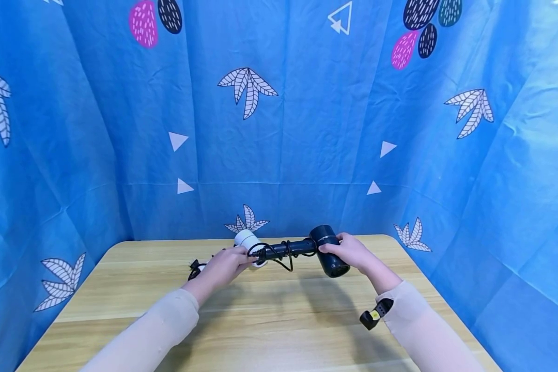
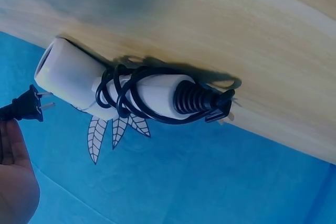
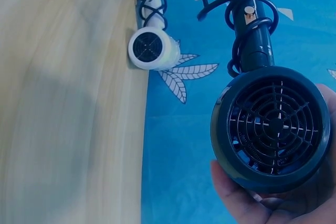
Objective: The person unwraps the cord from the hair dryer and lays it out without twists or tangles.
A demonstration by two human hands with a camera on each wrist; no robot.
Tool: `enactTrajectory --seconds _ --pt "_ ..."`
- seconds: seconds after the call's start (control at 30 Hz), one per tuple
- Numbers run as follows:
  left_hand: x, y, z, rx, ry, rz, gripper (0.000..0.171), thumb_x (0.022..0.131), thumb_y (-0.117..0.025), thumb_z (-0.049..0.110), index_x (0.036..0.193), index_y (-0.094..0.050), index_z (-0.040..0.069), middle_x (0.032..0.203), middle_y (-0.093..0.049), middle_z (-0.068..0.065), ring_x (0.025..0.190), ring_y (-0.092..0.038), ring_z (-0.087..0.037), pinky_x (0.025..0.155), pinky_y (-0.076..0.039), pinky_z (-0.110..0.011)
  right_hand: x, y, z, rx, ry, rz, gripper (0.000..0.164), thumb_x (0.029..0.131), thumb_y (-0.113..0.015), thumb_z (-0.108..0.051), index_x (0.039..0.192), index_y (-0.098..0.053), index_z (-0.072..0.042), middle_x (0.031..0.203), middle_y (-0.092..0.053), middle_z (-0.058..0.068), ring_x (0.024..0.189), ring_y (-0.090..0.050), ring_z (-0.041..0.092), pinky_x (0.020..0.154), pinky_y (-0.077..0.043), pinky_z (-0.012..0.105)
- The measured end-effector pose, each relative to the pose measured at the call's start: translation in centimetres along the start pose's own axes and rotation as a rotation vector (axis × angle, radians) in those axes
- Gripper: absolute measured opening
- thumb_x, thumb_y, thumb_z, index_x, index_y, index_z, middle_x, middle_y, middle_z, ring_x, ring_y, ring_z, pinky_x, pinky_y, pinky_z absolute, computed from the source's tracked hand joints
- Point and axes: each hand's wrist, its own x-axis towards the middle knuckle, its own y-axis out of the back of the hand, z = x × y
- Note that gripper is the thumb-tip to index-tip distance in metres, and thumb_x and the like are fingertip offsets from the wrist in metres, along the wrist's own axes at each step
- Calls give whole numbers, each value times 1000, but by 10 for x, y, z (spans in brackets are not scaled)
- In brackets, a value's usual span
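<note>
A black hair dryer (image 1: 283,250), its cord coiled about the handle, is held above the table between my two hands. My right hand (image 1: 353,252) grips its barrel; the right wrist view faces the round rear grille (image 3: 275,124). At the handle's cord end, my left hand (image 1: 227,264) pinches the dryer, and the plug (image 2: 27,105) sticks out by its fingers. Behind the left hand lies a white hair dryer (image 2: 149,94) on the table, black cord wrapped round its handle. The left hand hides part of that handle in the head view.
The wooden table (image 1: 269,320) ends at a blue patterned cloth (image 1: 279,155) that hangs at the back and both sides. A black strap with a yellow mark (image 1: 374,314) sits on the right wrist.
</note>
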Motion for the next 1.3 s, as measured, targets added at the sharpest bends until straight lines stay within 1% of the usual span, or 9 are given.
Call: enactTrajectory --seconds 0.13,0.27,0.4,0.5,0.63,0.73,0.93,1.07,1.3 --pt "-4 0 1 -27 -15 15 11 90 -76 19 99 -81 19 83 -61 10 70 -55 -7 61 -49 -23 1 0 1 -8 -5 5 75 88 -68 -44 136 -44 9 113 -63 22 89 -67 25 78 -59 40" --pt "-6 0 0 -47 -53 35 14 90 -75 18 103 -80 17 95 -70 6 81 -64 -11 70 -55 -27 2 0 2 -20 -12 15 76 89 -67 -45 137 -44 9 114 -62 22 91 -66 26 78 -58 40" --pt "-9 1 0 -48 -79 54 15 91 -74 18 105 -79 17 102 -73 2 89 -68 -15 76 -58 -31 2 0 3 -24 -14 17 77 89 -67 -45 137 -43 9 115 -62 23 92 -65 27 78 -58 40" --pt "-10 2 0 -50 -90 61 17 91 -75 17 107 -79 16 105 -73 1 91 -69 -16 78 -58 -32 2 0 3 -21 -17 18 78 89 -67 -45 138 -42 10 116 -62 23 93 -65 28 78 -58 40" --pt "-13 3 1 -52 -88 51 19 90 -75 15 109 -78 17 107 -73 2 93 -69 -16 78 -58 -32 3 0 4 -17 -19 23 78 88 -67 -45 137 -42 10 116 -61 24 95 -65 29 79 -58 41" --pt "-15 6 3 -52 -81 40 21 90 -75 14 111 -78 18 108 -73 4 95 -69 -15 79 -58 -31 3 0 5 -13 -20 28 78 89 -67 -45 137 -42 11 117 -61 25 95 -65 29 79 -58 41" --pt "-18 11 6 -43 -95 44 24 90 -75 13 113 -77 20 109 -73 4 98 -68 -14 83 -58 -32 5 0 8 -6 -18 30 77 88 -68 -45 136 -44 11 115 -63 25 94 -66 29 79 -58 41" --pt "-20 14 6 -35 -96 53 25 89 -76 13 114 -77 20 107 -72 6 97 -68 -14 82 -58 -32 6 0 10 -7 -17 34 78 88 -68 -45 137 -44 11 116 -63 25 95 -66 29 80 -58 42" --pt "-20 21 6 -8 -128 71 24 88 -77 13 111 -77 19 106 -72 5 93 -69 -15 79 -58 -32 8 -1 14 0 -22 40 75 89 -68 -45 135 -48 10 116 -64 23 96 -66 29 81 -57 42"
